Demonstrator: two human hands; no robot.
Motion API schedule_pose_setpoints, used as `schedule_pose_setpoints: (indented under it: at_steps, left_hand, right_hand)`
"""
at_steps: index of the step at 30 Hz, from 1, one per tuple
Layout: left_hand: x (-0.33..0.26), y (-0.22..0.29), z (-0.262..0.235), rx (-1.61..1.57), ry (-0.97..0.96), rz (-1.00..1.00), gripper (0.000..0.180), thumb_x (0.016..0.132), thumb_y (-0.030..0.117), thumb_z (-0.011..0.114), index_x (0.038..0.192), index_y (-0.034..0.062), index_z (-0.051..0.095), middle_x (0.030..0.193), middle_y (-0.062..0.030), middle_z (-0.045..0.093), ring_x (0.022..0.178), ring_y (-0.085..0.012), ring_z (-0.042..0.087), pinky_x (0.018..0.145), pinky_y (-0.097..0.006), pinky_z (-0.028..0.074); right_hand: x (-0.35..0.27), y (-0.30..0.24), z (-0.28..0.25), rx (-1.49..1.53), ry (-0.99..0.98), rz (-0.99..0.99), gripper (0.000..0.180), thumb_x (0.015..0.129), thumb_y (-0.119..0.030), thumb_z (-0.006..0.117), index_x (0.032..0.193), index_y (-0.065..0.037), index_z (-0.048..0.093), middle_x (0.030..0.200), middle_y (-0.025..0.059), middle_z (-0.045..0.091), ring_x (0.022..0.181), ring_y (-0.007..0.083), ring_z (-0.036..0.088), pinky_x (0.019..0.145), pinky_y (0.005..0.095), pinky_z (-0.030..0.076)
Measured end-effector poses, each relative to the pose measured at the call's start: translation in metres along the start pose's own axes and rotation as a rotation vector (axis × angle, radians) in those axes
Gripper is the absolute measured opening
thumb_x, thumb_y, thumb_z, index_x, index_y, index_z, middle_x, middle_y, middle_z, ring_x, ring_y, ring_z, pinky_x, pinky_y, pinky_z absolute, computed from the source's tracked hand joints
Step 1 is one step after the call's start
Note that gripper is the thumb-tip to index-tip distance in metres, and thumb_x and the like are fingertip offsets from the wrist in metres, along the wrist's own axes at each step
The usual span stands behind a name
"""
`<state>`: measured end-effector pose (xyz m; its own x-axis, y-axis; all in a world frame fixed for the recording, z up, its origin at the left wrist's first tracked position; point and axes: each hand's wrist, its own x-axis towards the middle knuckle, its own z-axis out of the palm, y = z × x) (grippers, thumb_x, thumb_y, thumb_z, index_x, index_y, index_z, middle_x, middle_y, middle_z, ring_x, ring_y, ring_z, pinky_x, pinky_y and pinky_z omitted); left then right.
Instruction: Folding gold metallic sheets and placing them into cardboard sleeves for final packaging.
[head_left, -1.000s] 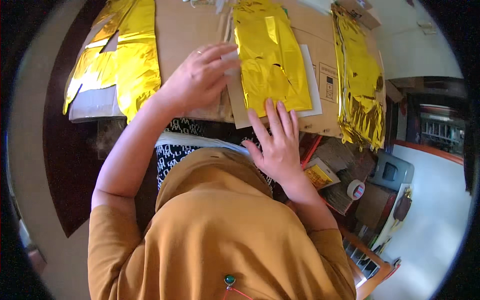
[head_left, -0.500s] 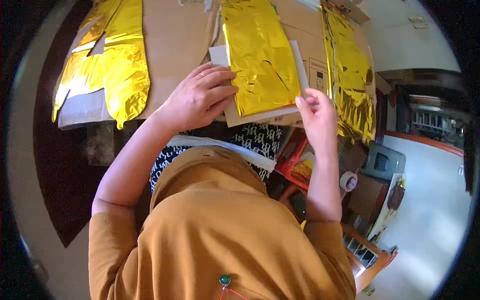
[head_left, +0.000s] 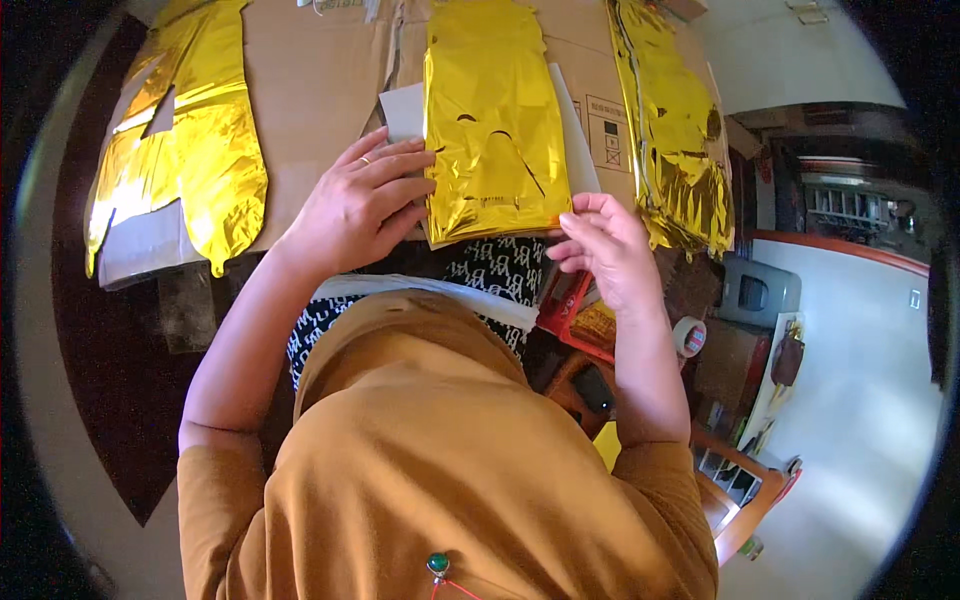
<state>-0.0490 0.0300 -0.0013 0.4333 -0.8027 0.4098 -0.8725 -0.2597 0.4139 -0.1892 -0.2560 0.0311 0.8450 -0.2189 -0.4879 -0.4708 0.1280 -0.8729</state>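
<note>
In front of me, a flat gold foil piece [head_left: 490, 110], like a deflated foil balloon, lies on a white sheet [head_left: 403, 112] over brown cardboard. Small curved slits and creases show in its lower half. My left hand [head_left: 370, 205] lies at its left edge, fingers stretched out with the tips touching the foil. At the near right corner, the thumb and forefinger of my right hand [head_left: 610, 245] pinch the foil; the other fingers are loosely curled.
More gold foil lies to the left [head_left: 215, 140] and to the right [head_left: 680, 130] on the cardboard [head_left: 310, 110]. Below the right edge are a red box [head_left: 567, 305], a tape roll [head_left: 688, 337] and a grey plastic stool [head_left: 757, 290].
The near edge of the middle foil now lies straighter and covers more of the white sheet. My right hand has shifted slightly left and down with the corner. The whole view has shifted a little.
</note>
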Motion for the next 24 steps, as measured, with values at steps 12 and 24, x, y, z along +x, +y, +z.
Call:
schedule_pose_setpoints:
  at_steps: [12, 24]
  left_hand:
    - [-0.004, 0.004, -0.002, -0.042, -0.029, -0.044, 0.022, 0.084, 0.012, 0.074, 0.105, 0.0076, 0.070, 0.129, -0.0106, 0.066, 0.130, -0.0303, 0.057, 0.114, -0.052, 0.038]
    - [-0.016, 0.032, -0.005, -0.177, 0.186, -0.336, 0.020, 0.087, 0.006, 0.070, 0.107, 0.0051, 0.069, 0.112, -0.0122, 0.068, 0.095, -0.0252, 0.069, 0.082, -0.038, 0.057]
  right_hand:
    - [-0.009, 0.029, -0.005, 0.288, -0.340, 0.045, 0.045, 0.090, -0.014, 0.072, 0.128, 0.002, 0.056, 0.112, 0.0149, 0.069, 0.090, 0.0215, 0.072, 0.079, 0.0336, 0.059]
    - [-0.008, 0.055, 0.010, 0.321, -0.166, 0.050, 0.021, 0.092, -0.014, 0.073, 0.109, -0.003, 0.069, 0.095, 0.0062, 0.073, 0.077, 0.0191, 0.072, 0.069, 0.0306, 0.058]
